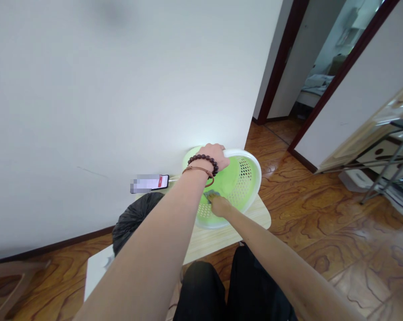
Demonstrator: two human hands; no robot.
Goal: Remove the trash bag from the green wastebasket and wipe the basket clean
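Observation:
A light green plastic basket with a white rim and perforated sides stands tilted on a pale wooden table, near the wall. My left hand, with a dark bead bracelet and a brown cord at its wrist, is closed over the basket's far rim. Inside the basket, my right hand presses a bunched grey cloth against the green inner surface. My left forearm hides the left part of the basket.
Left of the basket, a phone with a lit screen and a cable is by the wall. A black plastic bag sits in front of it. On the right are a doorway, wooden floor, a white box and a folding metal-legged stand.

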